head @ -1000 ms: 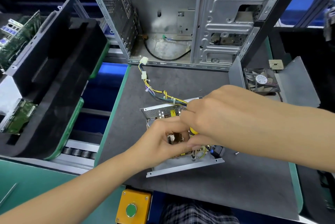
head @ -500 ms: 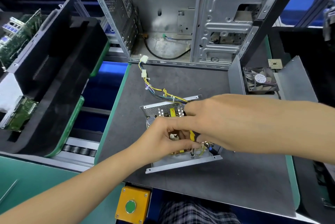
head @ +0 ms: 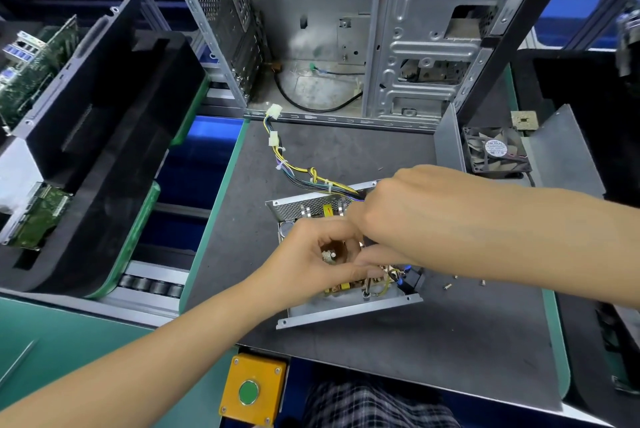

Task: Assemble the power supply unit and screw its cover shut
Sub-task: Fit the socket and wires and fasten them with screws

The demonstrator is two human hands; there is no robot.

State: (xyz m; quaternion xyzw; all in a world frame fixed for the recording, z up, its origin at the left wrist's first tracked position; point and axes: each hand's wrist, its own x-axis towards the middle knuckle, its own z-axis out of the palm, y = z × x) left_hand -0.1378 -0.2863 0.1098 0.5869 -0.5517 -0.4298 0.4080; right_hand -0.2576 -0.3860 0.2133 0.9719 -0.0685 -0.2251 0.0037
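Near rim: the open power supply tray lies flat on the dark mat, its bright front flange nearest the person and running left-low to right-high; that is the tray's long axis.
Left hand: directly over the tray's left half, fingers curled in a loose ring above the circuit board; whether they pinch anything I cannot tell.
Right hand: over the tray's right and far part, closed round what looks like a screwdriver, whose shaft shows below the fingers, standing near upright with its tip at the tray floor.
Deciding relation: both hands sit on the unit, so the next reach is outward; loose screws lie on the mat just right of the tray, nearer the right hand.
Cable bundle: leaves the tray's far edge and runs away to the left.
Cover: probably the bent grey plate with the fan, well apart at far right.
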